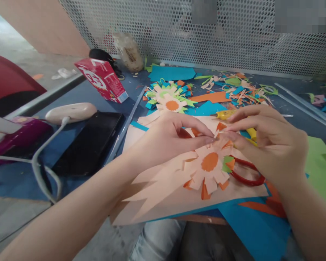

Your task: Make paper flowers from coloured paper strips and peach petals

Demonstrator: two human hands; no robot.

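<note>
A peach paper flower (209,162) with an orange oval centre, orange tips behind its petals and one green tab lies on peach paper sheets (163,203). My left hand (176,132) pinches the upper edge of the flower between thumb and fingertips. Facing it, my right hand (263,139) is closed in a pinch at the petals near the top right. The exact bit under the fingertips is partly covered. Red-handled scissors (248,173) lie right of the flower, their blades hidden. Beneath my right hand, a yellow tool (225,114) with a narrow tip shows in part.
Behind the sheets lies a layered paper flower (171,103), with paper scraps (236,88) farther right. A red carton (101,79), a black phone (88,143) and a white corded device (70,111) occupy the left. Perforated metal mesh (163,32) borders the table's back.
</note>
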